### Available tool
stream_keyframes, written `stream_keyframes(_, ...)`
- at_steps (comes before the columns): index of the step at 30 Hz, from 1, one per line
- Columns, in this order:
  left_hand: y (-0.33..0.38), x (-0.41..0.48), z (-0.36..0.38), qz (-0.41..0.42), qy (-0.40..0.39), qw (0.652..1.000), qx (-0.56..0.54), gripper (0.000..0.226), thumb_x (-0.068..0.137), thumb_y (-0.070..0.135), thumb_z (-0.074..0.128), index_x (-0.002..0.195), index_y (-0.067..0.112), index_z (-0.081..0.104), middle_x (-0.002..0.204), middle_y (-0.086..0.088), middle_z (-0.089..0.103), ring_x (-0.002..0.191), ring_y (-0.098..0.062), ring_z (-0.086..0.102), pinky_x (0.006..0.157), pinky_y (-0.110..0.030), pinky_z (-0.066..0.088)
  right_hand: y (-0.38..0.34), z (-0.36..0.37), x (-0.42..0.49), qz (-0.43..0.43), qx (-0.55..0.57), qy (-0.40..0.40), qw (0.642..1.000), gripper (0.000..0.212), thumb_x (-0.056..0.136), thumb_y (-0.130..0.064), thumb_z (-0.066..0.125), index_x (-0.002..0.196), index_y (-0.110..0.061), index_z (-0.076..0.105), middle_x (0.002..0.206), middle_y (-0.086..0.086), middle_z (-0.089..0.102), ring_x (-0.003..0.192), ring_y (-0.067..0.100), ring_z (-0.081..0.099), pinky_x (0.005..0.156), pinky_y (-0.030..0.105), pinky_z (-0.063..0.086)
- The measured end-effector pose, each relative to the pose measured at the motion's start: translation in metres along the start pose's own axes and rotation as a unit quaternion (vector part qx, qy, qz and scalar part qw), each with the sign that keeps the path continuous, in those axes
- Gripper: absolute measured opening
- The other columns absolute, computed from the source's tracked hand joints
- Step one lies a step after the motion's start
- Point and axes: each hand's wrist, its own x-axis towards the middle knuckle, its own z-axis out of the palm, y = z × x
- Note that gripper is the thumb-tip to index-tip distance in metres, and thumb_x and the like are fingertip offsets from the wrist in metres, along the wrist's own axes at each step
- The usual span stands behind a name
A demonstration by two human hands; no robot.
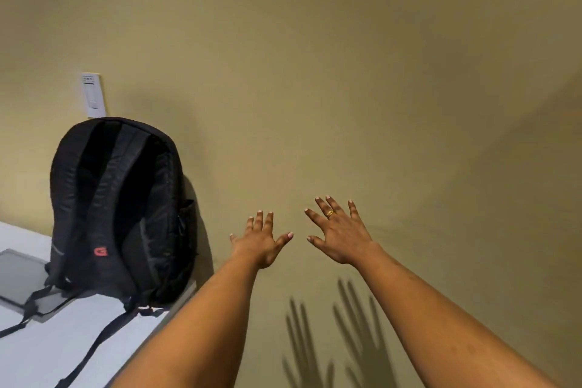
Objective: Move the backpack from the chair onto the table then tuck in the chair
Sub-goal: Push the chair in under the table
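Gold ring (330,214) (patterned) on right hand (341,239); pale nails (290,234).

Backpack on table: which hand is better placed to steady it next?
Left. The left hand, open, is nearer the backpack standing upright by the wall; the right hand, also open, is farther off. Neither touches it.

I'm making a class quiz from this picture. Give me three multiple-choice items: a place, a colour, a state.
1. Where does the backpack stand? A on a chair; B on the table, against the wall; C on the floor.
2. What colour is the logo on the backpack? A blue; B white; C red.
3. How are the left hand and right hand? A both open, fingers spread; B both gripping the backpack; C both fists.
Answers: 1 B, its base rests on the white top; 2 C, the letter is red; 3 A, both hold nothing.
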Motion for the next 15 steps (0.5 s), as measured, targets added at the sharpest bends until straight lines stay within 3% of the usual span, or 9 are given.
stream_keyframes(15,0.251,-0.041,0.092,0.218,-0.042,0.974,0.052,0.077,0.089,0.065,0.017,0.147,0.020,-0.007,0.158,-0.001,-0.010,0.145,-0.019,-0.008,0.113,-0.058,0.005,0.201,0.018,-0.200,0.242,0.003,-0.061,0.968,0.063,0.093,-0.054,0.027,0.147,-0.027,0.007,0.158,0.004,0.001,0.145,0.021,-0.005,0.113,0.053,-0.002)
